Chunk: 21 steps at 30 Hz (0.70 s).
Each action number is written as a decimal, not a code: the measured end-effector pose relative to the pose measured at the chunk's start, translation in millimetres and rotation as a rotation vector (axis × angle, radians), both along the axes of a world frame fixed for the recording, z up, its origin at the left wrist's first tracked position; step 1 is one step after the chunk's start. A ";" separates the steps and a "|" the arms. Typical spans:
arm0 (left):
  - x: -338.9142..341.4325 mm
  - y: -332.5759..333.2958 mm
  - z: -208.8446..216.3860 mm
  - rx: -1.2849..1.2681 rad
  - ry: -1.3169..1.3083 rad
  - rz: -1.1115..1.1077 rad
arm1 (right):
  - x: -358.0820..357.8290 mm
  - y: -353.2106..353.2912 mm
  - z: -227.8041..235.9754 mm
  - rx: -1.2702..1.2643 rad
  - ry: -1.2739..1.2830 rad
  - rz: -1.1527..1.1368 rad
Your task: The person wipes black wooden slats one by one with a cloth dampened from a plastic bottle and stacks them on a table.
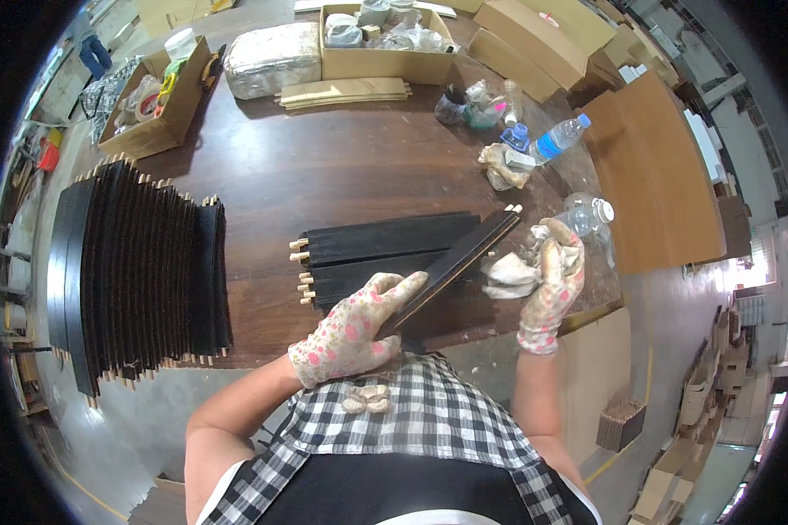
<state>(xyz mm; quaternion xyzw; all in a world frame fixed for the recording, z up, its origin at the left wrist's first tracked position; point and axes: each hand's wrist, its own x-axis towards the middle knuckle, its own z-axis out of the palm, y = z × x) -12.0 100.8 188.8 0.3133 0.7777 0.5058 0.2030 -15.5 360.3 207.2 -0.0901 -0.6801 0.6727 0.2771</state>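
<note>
My left hand (pixel 352 337), in a white glove with a pink floral print, is closed around the near end of a black slat (pixel 464 258). The slat tilts up to the right, with light wooden dowels at its far end and a pale line along one edge. A matching glove covers my right hand (pixel 553 293), whose fingers curl around a crumpled white rag (pixel 512 276) just right of the slat. Beneath and behind the held slat, several black slats (pixel 385 236) with dowel ends lie on the brown table (pixel 324 166). A clear bottle (pixel 587 216) lies beyond my right hand.
A large row of black dowelled slats (pixel 140 271) fills the table's left side. At the back are a wrapped bundle (pixel 274 59), wooden strips (pixel 345 93) and an open carton (pixel 385 66). A blue-labelled bottle (pixel 560 140) and a stained cloth (pixel 504 166) lie at the right.
</note>
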 end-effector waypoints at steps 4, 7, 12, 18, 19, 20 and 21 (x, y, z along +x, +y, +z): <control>-0.8 6.6 -1.7 -0.007 -0.010 0.031 | 14.0 -33.0 -11.4 0.145 0.275 0.229; -0.7 7.7 -15.2 0.010 0.136 0.031 | 8.8 -64.4 -5.8 1.050 0.377 0.500; 4.6 -13.2 -7.0 -0.008 0.043 0.020 | -36.5 -29.4 -21.4 0.943 0.261 0.282; 21.9 -94.7 -16.2 -0.398 0.349 0.652 | -38.7 7.4 -27.5 0.368 0.190 0.098; 22.9 -106.3 -23.9 -0.541 0.376 0.783 | -36.6 10.3 -36.3 0.364 0.158 0.113; 26.2 -117.7 -36.0 -0.709 0.409 0.874 | -34.5 4.2 -40.2 0.295 0.137 0.152; 28.6 -129.1 -52.9 -0.876 0.440 0.958 | -33.2 -2.3 -43.4 0.229 0.116 0.187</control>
